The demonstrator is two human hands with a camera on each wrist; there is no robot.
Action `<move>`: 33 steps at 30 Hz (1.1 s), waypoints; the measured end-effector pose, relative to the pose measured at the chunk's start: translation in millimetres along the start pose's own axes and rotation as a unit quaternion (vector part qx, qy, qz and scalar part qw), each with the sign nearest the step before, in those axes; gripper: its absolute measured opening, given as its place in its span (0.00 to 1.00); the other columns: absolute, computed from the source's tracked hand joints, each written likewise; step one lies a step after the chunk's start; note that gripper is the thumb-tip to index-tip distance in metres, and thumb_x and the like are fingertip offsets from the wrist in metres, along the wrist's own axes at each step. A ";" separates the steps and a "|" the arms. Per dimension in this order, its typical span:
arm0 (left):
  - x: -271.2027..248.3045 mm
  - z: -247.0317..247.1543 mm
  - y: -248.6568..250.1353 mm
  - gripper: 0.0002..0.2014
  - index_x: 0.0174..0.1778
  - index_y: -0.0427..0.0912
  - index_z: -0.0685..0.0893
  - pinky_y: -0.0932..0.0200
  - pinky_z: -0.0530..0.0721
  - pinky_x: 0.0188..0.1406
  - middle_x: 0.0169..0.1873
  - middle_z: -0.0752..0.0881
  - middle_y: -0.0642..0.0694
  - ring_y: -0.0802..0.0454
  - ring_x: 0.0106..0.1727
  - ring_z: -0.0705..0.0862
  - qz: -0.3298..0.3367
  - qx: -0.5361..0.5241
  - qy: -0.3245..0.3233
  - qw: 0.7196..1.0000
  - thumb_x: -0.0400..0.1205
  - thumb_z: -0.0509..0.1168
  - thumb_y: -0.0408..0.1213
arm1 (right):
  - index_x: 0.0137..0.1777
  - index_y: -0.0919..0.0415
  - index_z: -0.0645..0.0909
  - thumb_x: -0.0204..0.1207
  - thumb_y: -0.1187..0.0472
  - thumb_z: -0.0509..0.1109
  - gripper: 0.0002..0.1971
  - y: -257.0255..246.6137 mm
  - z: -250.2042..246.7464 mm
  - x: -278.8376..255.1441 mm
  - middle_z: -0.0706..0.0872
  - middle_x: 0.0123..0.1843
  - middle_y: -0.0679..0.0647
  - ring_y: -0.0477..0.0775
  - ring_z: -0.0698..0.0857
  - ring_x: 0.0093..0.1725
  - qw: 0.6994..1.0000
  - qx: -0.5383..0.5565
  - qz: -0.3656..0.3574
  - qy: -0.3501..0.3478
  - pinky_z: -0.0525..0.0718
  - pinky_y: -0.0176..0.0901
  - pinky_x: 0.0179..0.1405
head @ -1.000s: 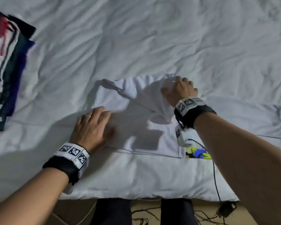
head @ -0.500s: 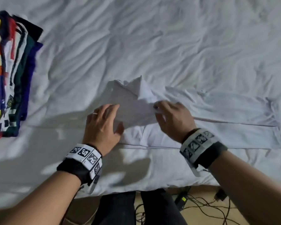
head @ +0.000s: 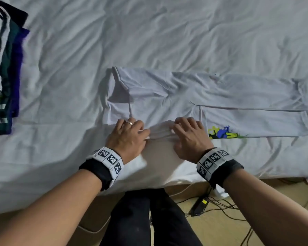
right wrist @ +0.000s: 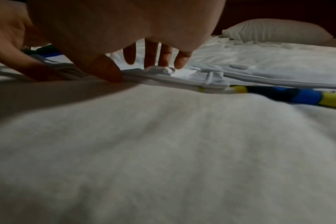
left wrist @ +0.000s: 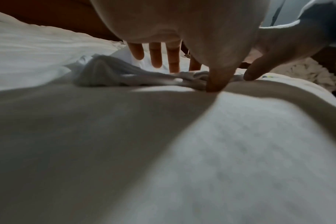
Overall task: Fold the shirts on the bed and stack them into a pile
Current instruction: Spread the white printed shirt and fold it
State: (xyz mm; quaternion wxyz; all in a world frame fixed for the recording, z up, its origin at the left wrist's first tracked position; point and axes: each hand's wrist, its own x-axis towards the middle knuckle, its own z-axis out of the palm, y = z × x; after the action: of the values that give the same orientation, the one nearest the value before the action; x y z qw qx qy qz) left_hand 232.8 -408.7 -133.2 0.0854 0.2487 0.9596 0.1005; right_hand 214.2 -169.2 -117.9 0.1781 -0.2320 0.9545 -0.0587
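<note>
Several folded shirts (head: 2, 71) already sat stacked at the far left of the bed (head: 167, 32), so a good part of the job looked done, while one white shirt (head: 194, 96) lay stretched along the near edge, only partly folded. The left hand (head: 127, 137) and right hand (head: 189, 137) rested side by side on its near edge, thumbs tucked at the hem. Fingers (left wrist: 156, 56) lay fairly straight on the cloth; whether they pinched it, nobody could tell, and the cross-folds and stacking looked left to do.

Rumpled white bed (head: 149, 32), white shirt (head: 220, 96) spread flat, folded shirt pile (head: 5, 68) left
</note>
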 end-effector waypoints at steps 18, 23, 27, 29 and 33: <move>-17.8 5.6 26.7 0.11 0.46 0.45 0.87 0.47 0.82 0.40 0.38 0.83 0.48 0.42 0.40 0.83 0.035 -0.087 0.034 0.995 0.82 0.60 0.43 | 0.44 0.59 0.84 0.72 0.59 0.68 0.06 36.2 9.9 -5.7 0.83 0.44 0.54 0.64 0.79 0.44 0.995 0.059 -0.016 0.079 0.75 0.52 0.40; 7.2 -11.3 8.1 0.18 0.47 0.41 0.89 0.51 0.81 0.43 0.38 0.85 0.47 0.44 0.37 0.82 -0.025 -0.158 0.076 0.984 0.84 0.63 0.52 | 0.42 0.58 0.81 0.71 0.51 0.66 0.11 42.5 -3.9 -11.3 0.81 0.45 0.54 0.62 0.77 0.45 0.994 0.058 -0.042 0.076 0.74 0.56 0.47; 38.5 -27.3 -37.2 0.22 0.61 0.39 0.86 0.42 0.82 0.52 0.55 0.86 0.40 0.35 0.53 0.84 -0.131 -0.091 0.110 0.981 0.83 0.60 0.52 | 0.46 0.59 0.83 0.73 0.51 0.67 0.12 16.0 -9.7 0.4 0.82 0.46 0.56 0.62 0.78 0.45 0.993 0.055 -0.072 0.079 0.76 0.57 0.46; 51.4 -31.0 -57.2 0.27 0.69 0.40 0.82 0.38 0.79 0.60 0.66 0.83 0.40 0.34 0.64 0.80 -0.157 -0.069 0.073 0.983 0.81 0.57 0.54 | 0.50 0.60 0.83 0.72 0.49 0.69 0.15 -6.4 -6.2 7.0 0.83 0.48 0.56 0.62 0.79 0.46 0.988 0.058 -0.124 0.065 0.77 0.55 0.45; 70.1 -23.7 -88.6 0.30 0.83 0.52 0.68 0.37 0.61 0.79 0.85 0.63 0.48 0.44 0.85 0.59 -0.149 -0.010 -0.035 0.988 0.85 0.56 0.58 | 0.56 0.57 0.81 0.73 0.46 0.65 0.18 -36.6 8.2 16.1 0.81 0.54 0.56 0.60 0.77 0.48 0.988 0.008 -0.153 -0.012 0.75 0.55 0.47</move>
State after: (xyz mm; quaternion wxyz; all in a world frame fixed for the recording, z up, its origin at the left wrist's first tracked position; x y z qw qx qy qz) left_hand 126.5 -453.5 -139.2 0.1359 0.1057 0.9812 0.0874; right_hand 219.3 -209.3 -123.5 0.1805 -0.3748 0.9049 -0.0898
